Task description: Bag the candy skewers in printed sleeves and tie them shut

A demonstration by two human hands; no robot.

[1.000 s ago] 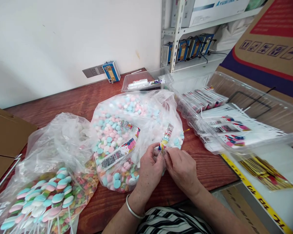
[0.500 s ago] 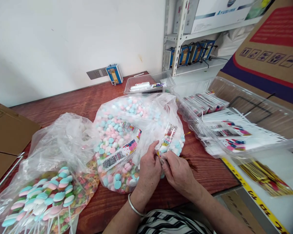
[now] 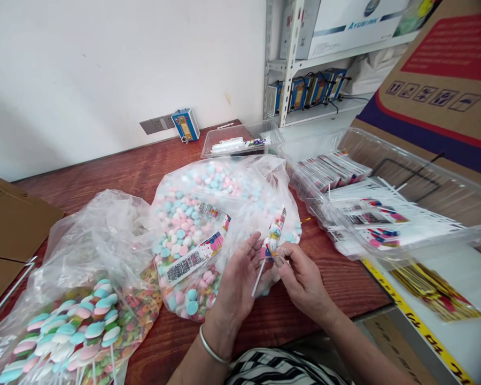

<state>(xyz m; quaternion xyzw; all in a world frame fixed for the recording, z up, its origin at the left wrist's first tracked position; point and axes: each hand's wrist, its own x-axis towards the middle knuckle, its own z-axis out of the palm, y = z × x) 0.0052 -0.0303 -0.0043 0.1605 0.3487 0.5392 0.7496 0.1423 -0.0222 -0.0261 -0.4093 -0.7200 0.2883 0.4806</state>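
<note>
My right hand (image 3: 304, 278) pinches a wrapped candy stick (image 3: 273, 235) by the neck of its printed wrapper. The white stick points down and to the left. My left hand (image 3: 238, 280) is beside it with fingers spread, fingertips touching the wrapper. Both hands hover over the near edge of a clear bag of pink, blue and white candies (image 3: 192, 224) on the red wooden table (image 3: 132, 166). Two printed sleeves lie on that bag.
A second clear bag of candy sticks (image 3: 76, 326) lies at front left. To the right, a clear tray (image 3: 425, 176) holds wrapped sticks, and a small clear tray (image 3: 240, 140) stands behind. Gold twist ties (image 3: 433, 289) lie at right. Cardboard sits at the far left.
My left hand has loosened from a close pinch to spread fingers. The wrapped stick now stands more upright in my right hand, with its white stick showing below.
</note>
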